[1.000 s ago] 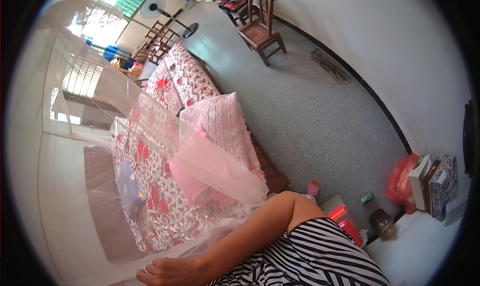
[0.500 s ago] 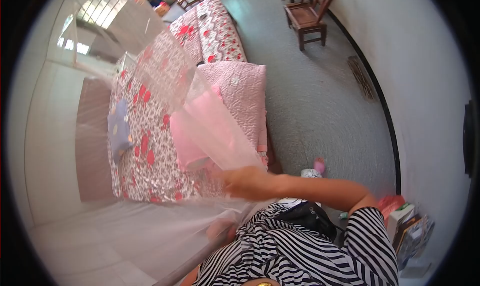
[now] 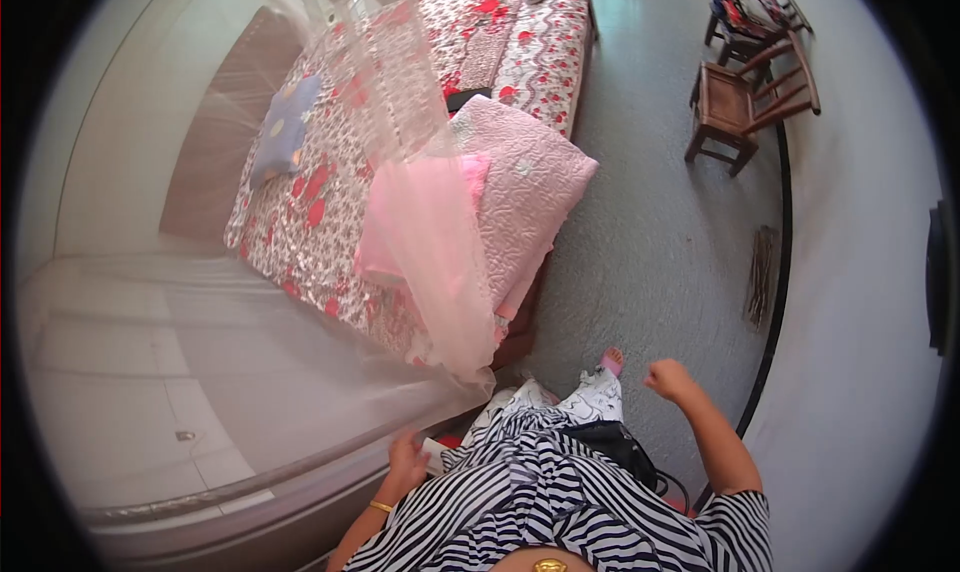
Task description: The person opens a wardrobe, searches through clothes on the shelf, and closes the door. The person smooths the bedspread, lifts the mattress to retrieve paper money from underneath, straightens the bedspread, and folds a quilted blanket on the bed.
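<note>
A sheer pinkish mosquito net (image 3: 435, 257) hangs over the near side of the bed, its loose panel bunched in front of the pillow and quilt. Low at the left, by the net's lower edge, is my left hand (image 3: 405, 459), fingers curled, a gold bracelet on the wrist. A white object (image 3: 433, 456) shows right beside its fingers; whether they grip anything is hidden. Out to the right, over the floor, my right hand (image 3: 670, 380) is closed in a loose fist, with nothing visible in it and apart from the net.
On the floral bedsheet (image 3: 325, 187) lie a pink pillow (image 3: 385, 227), a folded pink quilt (image 3: 535, 187) and a grey-blue pillow (image 3: 287, 127). Wooden chairs (image 3: 735, 97) stand along the right wall. A bundle of sticks (image 3: 762, 277) lies on the grey floor (image 3: 640, 242).
My right hand has let go of the net and swung right, away from the bed. The net panel now hangs down by itself. My left hand shows clearer, and the view has turned left.
</note>
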`<state>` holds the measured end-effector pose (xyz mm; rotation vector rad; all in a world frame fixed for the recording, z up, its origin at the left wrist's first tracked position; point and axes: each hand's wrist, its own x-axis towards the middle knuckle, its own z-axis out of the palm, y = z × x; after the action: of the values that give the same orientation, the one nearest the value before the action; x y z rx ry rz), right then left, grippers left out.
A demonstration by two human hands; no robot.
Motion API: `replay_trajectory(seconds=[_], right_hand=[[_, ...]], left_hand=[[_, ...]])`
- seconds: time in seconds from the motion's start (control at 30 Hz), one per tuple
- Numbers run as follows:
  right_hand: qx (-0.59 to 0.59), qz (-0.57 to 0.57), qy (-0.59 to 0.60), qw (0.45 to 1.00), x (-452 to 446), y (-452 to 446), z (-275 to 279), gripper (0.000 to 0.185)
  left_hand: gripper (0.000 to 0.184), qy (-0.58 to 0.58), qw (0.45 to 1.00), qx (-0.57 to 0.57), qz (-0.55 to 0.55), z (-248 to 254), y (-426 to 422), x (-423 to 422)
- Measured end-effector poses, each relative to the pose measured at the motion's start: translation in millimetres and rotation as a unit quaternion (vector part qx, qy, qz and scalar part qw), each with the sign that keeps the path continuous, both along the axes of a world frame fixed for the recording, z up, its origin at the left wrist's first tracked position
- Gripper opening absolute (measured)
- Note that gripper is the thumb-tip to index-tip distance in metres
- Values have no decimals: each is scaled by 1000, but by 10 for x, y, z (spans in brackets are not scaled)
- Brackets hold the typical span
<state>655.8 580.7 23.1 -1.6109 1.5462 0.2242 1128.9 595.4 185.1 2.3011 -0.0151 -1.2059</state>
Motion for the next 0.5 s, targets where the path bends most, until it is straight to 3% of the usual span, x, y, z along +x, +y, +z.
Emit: replay_trajectory(seconds=[0.03,0.1,0.13,0.17,0.23,0.3,0.33,0.43,0.5], right_hand=[[-26,-30,4,999,-66,-16,20,20],[-52,-44,5,998,-146,-91,2,19],[-85,-54,4,995,-163,-119,-24,19],[-117,-63,1,991,-165,-154,-40,20],[-144,-67,-28,987,-140,-297,67,23],[-170,-76,-54,981,-135,-475,96,27],[-144,-32,-41,988,-160,-569,80,30],[-88,42,-25,995,-245,-944,94,33],[-63,67,-22,996,-326,-1271,106,31]], left_hand=[[40,35,998,32,37,66,-48,-240],[38,229,973,18,-22,-88,-48,-394],[36,265,959,-33,-100,-193,-91,-521],[36,217,948,-65,-225,-20,-272,-897],[36,152,854,-152,-473,-254,-514,-1137],[37,54,760,-199,-616,-242,-969,-1571],[37,8,702,-257,-664,-195,-1235,-1787],[36,-56,592,-411,-690,-557,-1993,-2266],[39,-59,609,-409,-677,-704,-2537,-2444]])
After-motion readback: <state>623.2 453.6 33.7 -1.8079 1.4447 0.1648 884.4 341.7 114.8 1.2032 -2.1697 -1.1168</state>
